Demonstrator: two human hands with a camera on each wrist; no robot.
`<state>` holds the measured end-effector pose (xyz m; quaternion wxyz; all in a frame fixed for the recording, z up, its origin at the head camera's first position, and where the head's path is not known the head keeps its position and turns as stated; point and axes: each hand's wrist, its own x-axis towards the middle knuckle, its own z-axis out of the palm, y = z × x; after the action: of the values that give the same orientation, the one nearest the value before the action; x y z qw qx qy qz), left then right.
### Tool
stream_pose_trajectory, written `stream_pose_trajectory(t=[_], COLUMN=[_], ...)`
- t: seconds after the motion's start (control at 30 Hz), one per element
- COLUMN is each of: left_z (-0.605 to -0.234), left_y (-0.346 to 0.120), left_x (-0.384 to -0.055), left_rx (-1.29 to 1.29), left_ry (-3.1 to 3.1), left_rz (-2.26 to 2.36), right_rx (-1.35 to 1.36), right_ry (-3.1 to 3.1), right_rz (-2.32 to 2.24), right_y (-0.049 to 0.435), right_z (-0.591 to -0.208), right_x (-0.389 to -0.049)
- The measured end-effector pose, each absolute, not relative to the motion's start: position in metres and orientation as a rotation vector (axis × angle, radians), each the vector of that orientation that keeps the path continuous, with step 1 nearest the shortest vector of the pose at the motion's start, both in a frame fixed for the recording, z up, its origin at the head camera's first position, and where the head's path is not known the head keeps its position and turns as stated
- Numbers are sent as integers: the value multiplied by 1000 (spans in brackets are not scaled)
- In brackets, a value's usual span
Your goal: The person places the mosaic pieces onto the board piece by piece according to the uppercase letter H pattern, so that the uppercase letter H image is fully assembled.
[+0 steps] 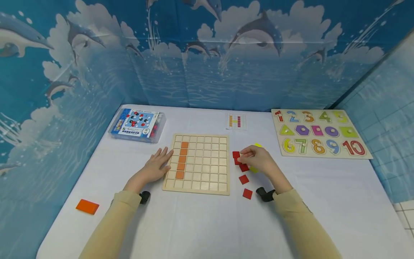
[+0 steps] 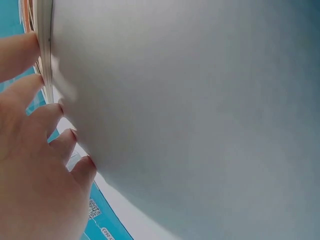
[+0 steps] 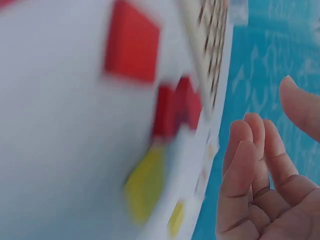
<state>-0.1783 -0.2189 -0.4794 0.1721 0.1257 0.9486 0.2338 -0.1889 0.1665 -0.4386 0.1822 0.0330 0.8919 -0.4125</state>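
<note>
My left hand [image 1: 156,166] lies with spread fingers along the left edge of the wooden grid board [image 1: 196,191]. In the left wrist view, fingertips touch the board's side [image 2: 45,55]. One column of the board holds several orange square tiles [image 1: 182,159]. Right of the board, my right hand [image 1: 258,158] hovers over a cluster of red square tiles [image 1: 244,167]. The right wrist view shows its thumb apart from lightly bent fingers [image 3: 240,175], with nothing visible between. Yellow tiles [image 1: 253,169] are partly hidden beneath this hand. Nearer me lie two loose red tiles [image 1: 247,194].
A clear plastic box [image 1: 139,124] with a molecule picture stands back left. A small pattern card [image 1: 236,122] lies behind the board. Back right is a number-and-shape puzzle board [image 1: 320,133]. An orange block [image 1: 87,207] lies near the table's left edge.
</note>
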Motion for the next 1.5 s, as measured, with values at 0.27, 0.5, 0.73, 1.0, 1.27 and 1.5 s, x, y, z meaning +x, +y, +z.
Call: stream_pose_trajectory(t=[0.27, 0.5, 0.73, 1.0, 1.27, 1.5], left_z=[-480, -481, -481, -481, -479, -481], left_y=[-219, -219, -219, -219, -218, -218], left_x=[-180, -179, -179, -178, -180, -178], left_rx=[365, 369, 368, 366, 375, 349], left_ry=[2697, 2700, 2694, 2701, 2702, 2680], left_rz=[659, 659, 656, 648, 658, 674], right_rx=[194, 185, 178, 151, 156, 145], right_ry=[2501, 2472, 2500, 2564, 2596, 2590], right_rz=[-1170, -1134, -1061, -990, -956, -956], right_y=[205, 212, 208, 202, 201, 201], right_z=[-447, -457, -459, -459, -459, -459], right_x=[-181, -178, -176, -175, -174, -174])
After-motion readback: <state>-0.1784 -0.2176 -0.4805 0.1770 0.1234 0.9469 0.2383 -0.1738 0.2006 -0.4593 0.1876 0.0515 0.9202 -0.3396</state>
